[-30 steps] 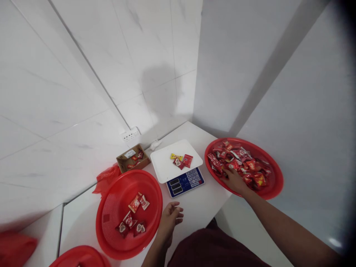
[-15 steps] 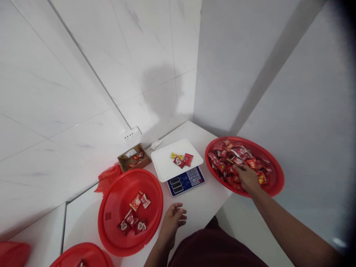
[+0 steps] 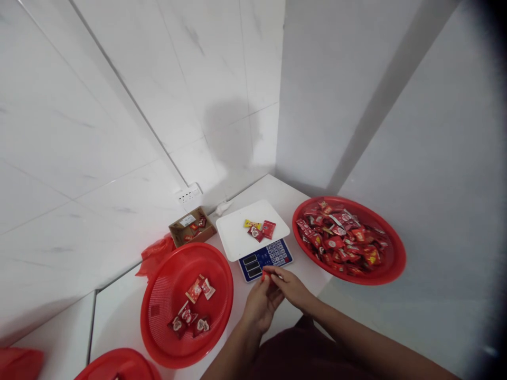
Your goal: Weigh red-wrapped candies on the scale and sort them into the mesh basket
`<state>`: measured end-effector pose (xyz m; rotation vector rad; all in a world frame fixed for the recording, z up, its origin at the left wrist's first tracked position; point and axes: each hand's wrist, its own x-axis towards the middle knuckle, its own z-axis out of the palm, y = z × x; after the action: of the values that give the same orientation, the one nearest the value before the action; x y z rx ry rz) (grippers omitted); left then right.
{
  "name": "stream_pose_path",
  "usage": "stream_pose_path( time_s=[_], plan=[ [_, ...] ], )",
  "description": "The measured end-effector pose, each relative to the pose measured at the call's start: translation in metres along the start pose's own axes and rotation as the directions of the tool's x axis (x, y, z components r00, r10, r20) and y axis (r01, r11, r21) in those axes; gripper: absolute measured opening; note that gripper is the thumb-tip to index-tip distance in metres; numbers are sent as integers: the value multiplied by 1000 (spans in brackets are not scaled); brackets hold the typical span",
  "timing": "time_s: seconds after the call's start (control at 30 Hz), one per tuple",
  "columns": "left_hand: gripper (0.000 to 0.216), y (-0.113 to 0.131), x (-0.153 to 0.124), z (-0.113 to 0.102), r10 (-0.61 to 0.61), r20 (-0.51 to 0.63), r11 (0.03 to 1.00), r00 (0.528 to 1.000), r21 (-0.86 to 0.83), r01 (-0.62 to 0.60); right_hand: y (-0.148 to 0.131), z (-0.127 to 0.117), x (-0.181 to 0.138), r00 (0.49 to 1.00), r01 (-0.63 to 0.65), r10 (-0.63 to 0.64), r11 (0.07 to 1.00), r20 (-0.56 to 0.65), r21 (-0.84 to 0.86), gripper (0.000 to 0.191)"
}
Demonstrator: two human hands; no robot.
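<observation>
My left hand (image 3: pixel 261 302) and my right hand (image 3: pixel 292 287) meet over the white table just in front of the scale (image 3: pixel 259 243). Between their fingertips they pinch a small red candy packet (image 3: pixel 266 275). The scale has a white pan with three packets (image 3: pixel 259 229) on it and a blue keypad. To the right a red basket (image 3: pixel 390 269) is heaped with several red packets. To the left a red mesh basket (image 3: pixel 166 295) holds several packets.
A small cardboard box (image 3: pixel 193 226) with packets sits by the wall under a socket (image 3: pixel 188 193). A red plastic bag (image 3: pixel 156 253) lies behind the left basket. Another red basket's rim (image 3: pixel 114 367) shows at the bottom left. The table edge runs beside my right arm.
My right hand left the full basket on the right and came to the middle with a red packet. My left hand rose from the table to meet it.
</observation>
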<state>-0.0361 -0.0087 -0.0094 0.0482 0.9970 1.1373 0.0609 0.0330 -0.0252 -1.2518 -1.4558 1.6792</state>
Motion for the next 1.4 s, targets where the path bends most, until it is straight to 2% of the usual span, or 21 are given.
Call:
stream_pose_path(
  time_s=[0.07,0.17,0.23,0.37,0.53,0.63,0.7,0.93,1.07,1.2,1.4],
  plan=[
    [24,6,2,-1,35,-47,999,998,-36,-36,-4,-2,4,999,25,-26,1000,45,12,37],
    [30,16,3,-1,112,-21,993,993,-32,-113,-10,-6,10,999,46,-46,999,3,-5,44],
    [32,22,2,-1,158,-8,987,987,-35,-158,-14,-7,13,1000,-9,9,1000,7,-18,41],
    [33,29,-1,-7,145,-36,989,989,9,-145,-15,-14,22,983,-135,135,991,126,-8,27],
    [19,29,-8,-24,142,-175,990,974,-1,-144,-12,-26,52,970,-243,231,939,77,246,16],
    [16,25,-13,-38,122,-182,991,976,-35,-131,-12,-34,76,954,-290,295,868,50,403,16],
    [17,23,-17,-47,110,-178,992,978,-46,-120,-13,-38,89,949,-292,314,849,24,441,22],
    [17,19,-38,-79,77,-241,992,968,-79,-99,-15,-49,115,957,-268,291,865,12,424,19],
    [14,18,-44,-93,77,-269,989,960,-101,-108,-13,-49,118,962,-260,272,866,34,428,27],
    [14,20,-43,-95,84,-269,988,959,-106,-116,-10,-49,117,960,-262,281,872,17,413,27],
    [21,19,-40,-88,72,-234,995,970,-57,-88,-5,-50,128,953,-245,292,895,-74,374,24]
  ],
)
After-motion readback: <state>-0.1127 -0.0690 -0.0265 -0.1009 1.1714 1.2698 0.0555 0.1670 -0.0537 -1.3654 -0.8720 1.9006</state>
